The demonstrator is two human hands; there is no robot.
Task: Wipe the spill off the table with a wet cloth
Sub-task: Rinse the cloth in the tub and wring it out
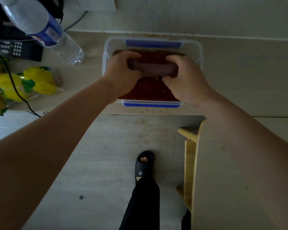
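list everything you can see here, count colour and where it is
cloth: 1, dark brown, rolled, held over the tub
tub: 1, clear with blue clips, on the table, reddish-brown liquid inside
table: 1, pale wood
droplets: a few, pale, table's near edge
water bottle: 1, clear, blue label, far left
remote: 1, black, left
yellow packets: several, left
chair: 1, light wood, right
slipper: 1, black, floor
left hand: grips cloth
right hand: grips cloth
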